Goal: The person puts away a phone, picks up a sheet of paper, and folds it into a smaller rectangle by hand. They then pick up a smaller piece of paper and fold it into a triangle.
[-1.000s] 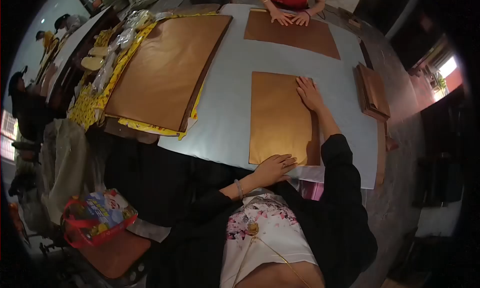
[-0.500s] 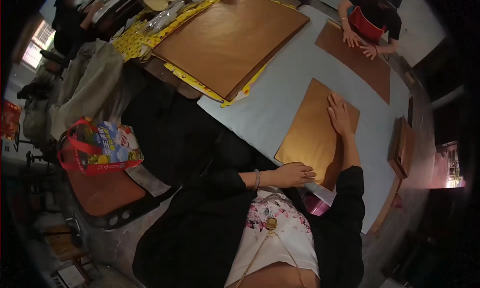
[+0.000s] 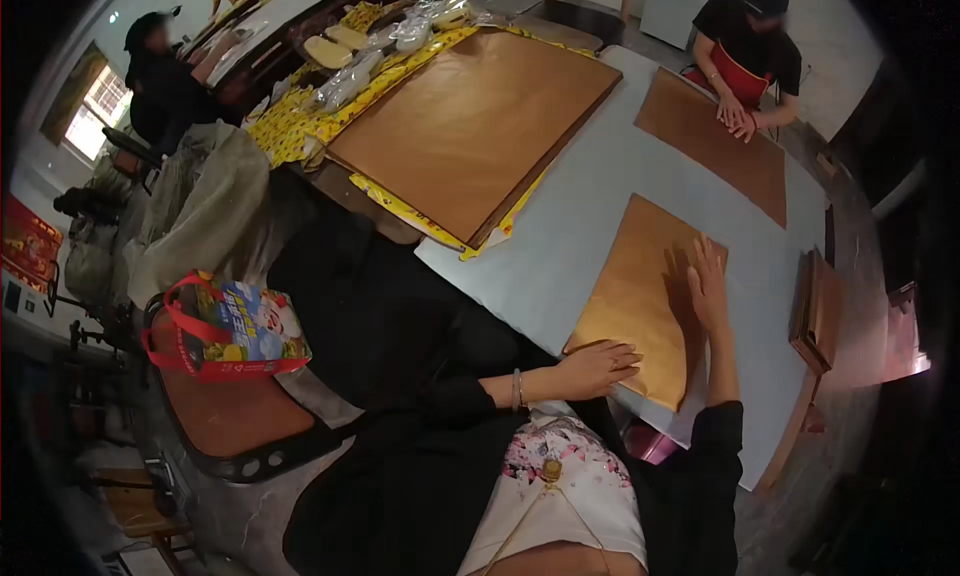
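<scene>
A folded golden-brown paper sheet (image 3: 635,296) lies at a slant on the pale blue tabletop (image 3: 520,276) in front of me. My left hand (image 3: 600,368) rests flat on its near left corner, fingers stretched to the right. Over the sheet's right edge is my right hand (image 3: 708,286), its fingers extended and pointing away from me, with a dark shadow on the paper beside it. Neither hand grips anything.
A stack of large brown sheets (image 3: 470,126) lies on yellow patterned cloth (image 3: 275,126) to the left. Across the table, a person presses both hands on another brown sheet (image 3: 710,136). Folded brown pieces (image 3: 815,311) lie at right. A printed bag (image 3: 250,326) sits on a chair.
My right hand has shifted toward the sheet's right edge, while my left stays at the near corner. The other person's hands have come together. The whole view has tilted upward.
</scene>
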The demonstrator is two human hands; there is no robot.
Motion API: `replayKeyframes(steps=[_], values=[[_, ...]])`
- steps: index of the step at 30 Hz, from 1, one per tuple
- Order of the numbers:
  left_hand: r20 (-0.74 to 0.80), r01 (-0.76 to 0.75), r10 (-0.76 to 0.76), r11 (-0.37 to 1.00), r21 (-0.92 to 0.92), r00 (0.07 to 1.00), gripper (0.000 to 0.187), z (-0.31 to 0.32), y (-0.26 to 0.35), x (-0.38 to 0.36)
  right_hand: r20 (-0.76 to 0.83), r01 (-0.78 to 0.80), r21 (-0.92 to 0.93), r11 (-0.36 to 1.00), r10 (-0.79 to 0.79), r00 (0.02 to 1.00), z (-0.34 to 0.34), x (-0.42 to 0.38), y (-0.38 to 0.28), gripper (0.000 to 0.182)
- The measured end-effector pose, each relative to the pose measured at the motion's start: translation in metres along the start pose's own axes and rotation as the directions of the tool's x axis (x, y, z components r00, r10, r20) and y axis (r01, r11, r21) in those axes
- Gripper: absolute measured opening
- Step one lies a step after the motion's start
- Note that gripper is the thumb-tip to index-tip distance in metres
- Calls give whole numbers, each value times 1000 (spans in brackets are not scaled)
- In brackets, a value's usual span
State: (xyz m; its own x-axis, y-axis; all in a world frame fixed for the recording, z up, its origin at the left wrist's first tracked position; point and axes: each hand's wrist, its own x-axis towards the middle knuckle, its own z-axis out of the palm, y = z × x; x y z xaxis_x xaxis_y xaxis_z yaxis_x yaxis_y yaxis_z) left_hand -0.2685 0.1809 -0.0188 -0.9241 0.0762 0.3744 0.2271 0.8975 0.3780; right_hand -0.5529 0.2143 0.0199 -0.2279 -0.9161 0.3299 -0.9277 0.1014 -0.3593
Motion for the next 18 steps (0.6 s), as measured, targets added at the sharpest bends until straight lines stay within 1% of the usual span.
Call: replayKeyframes(steps=[1, 2, 3, 4, 5, 6, 8, 9, 11, 12, 14, 15, 17, 18], values=[[-38, 13, -13, 1000, -5, 999, 52, -5, -6, -1, 30, -2, 17, 1000, 1, 1000, -11, -15, -9, 48], [-30, 1, -1, 1000, 1, 1000, 52, -7, -12, -5, 59, -6, -17, 1000, 7, 998, -19, -32, -14, 48], [-25, 41, -41, 999, -17, 999, 50, -10, -20, -11, 90, -8, -48, 999, 12, 996, -26, -48, -19, 48], [-19, 82, -83, 996, -35, 996, 49, -13, -25, -17, 120, -24, -25, 999, 27, 992, -33, -64, -25, 48], [26, 73, -71, 995, -67, 997, 43, -20, -29, -19, 150, -39, -1, 999, 39, 988, -37, -78, -31, 48], [32, 69, -67, 996, -63, 997, 43, -21, -33, -21, 144, -43, 1, 999, 42, 989, -38, -92, -34, 48], [128, 48, -42, 998, -46, 991, 38, -20, -38, -24, 190, -185, 62, 981, 171, 967, -37, -118, -38, 48], [130, 42, -36, 998, -46, 991, 38, -21, -39, -23, 186, -190, 60, 980, 176, 967, -32, -130, -36, 48], [161, -15, 17, 1000, -14, 987, 32, -24, -39, -20, 96, -215, 143, 966, 203, 974, -23, -146, -33, 49], [164, -22, 25, 1000, -20, 986, 32, -25, -38, -19, 94, -224, 140, 964, 212, 973, -24, -149, -36, 49], [264, -31, 15, 998, 59, 964, 30, -27, -36, -17, 106, -307, 166, 937, 292, 950, -23, -152, -48, 50], [267, -37, 21, 998, 55, 964, 30, -25, -34, -17, 104, -313, 165, 935, 299, 949, -22, -152, -50, 50], [252, -87, 24, 966, 243, 967, 31, -21, -28, -20, 84, -300, 126, 946, 291, 953, -18, -154, -51, 49], [255, -90, 27, 967, 239, 967, 31, -20, -26, -21, 84, -305, 126, 944, 296, 952, -16, -155, -50, 49]])
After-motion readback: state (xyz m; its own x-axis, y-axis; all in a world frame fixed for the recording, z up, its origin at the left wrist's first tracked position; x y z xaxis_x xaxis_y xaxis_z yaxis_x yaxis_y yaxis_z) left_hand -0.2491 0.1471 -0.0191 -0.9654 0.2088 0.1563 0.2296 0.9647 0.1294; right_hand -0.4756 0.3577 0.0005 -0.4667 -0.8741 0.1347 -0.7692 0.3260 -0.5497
